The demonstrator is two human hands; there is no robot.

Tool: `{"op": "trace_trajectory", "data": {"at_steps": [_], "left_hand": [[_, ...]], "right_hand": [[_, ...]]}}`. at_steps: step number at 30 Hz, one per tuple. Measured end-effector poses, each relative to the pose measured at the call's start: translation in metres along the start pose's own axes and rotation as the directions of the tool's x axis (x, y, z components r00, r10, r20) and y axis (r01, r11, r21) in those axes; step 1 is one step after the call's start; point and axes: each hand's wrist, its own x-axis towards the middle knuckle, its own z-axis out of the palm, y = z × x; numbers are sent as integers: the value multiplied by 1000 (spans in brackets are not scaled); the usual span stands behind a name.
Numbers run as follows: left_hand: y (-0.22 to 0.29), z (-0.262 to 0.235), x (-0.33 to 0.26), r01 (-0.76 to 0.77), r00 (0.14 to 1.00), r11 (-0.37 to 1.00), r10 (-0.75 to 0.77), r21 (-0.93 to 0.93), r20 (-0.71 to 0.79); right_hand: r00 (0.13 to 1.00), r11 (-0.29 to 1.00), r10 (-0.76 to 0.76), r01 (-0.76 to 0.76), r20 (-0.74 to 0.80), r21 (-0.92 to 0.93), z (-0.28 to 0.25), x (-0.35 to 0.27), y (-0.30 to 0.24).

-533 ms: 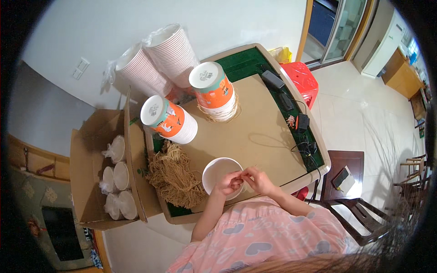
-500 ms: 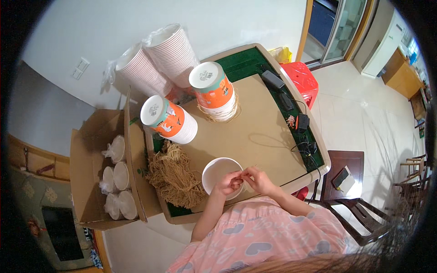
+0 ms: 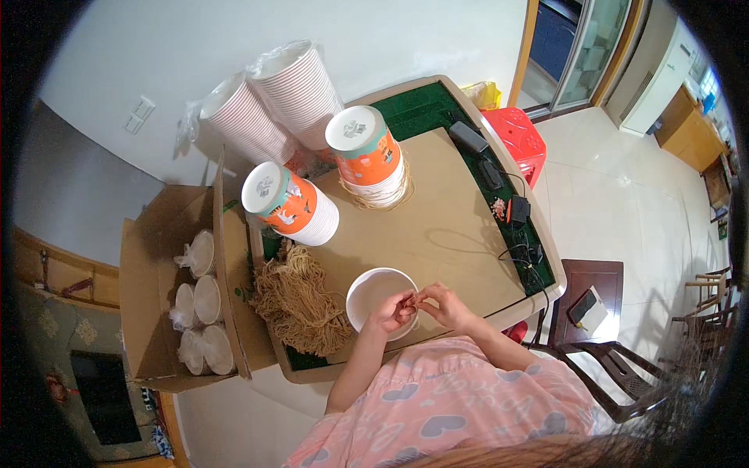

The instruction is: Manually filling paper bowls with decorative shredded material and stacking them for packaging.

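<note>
A white paper bucket [image 3: 365,292] stands mouth up near the table's front edge, in front of me. Over its right rim my left hand [image 3: 392,313] and my right hand [image 3: 443,306] meet, fingers bent and pinched together. Whatever lies between the fingertips is too small to make out. Left of the bucket lies a heap of tan strings [image 3: 300,300]. Farther back are two upside-down stacks of orange-printed paper buckets, a nearer stack [image 3: 292,207] and a farther stack [image 3: 367,160]. Tan string is looped round the base of the farther one.
Two plastic-wrapped bucket stacks [image 3: 292,90] lean by the wall. An open cardboard box [image 3: 168,257] with several wrapped white stacks stands left of the table [image 3: 546,249]. Black adapters and cables [image 3: 491,173] line its right side. A red stool [image 3: 515,140] and dark chair [image 3: 616,374] stand beyond.
My right hand's fingers have shifted slightly while staying pinched by my left hand at the rim. The bucket and the stacks stay in place.
</note>
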Motion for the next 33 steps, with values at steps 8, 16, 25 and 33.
{"op": "trace_trajectory", "data": {"at_steps": [8,16,25,33], "left_hand": [[-1,6,-2,9,989,999,-1,53,-149],[-7,31,-13,-338,796,407,605,848,27],[-11,45,-23,-276,764,152,633,949,121],[-17,42,-20,-285,701,238,712,929,32]], "right_hand": [[998,996,48,-51,36,80,5,-1,8],[928,886,373,-348,-22,307,17,-3,15],[902,830,417,-326,-116,453,22,-2,18],[821,692,569,-508,46,513,14,-2,13]]}}
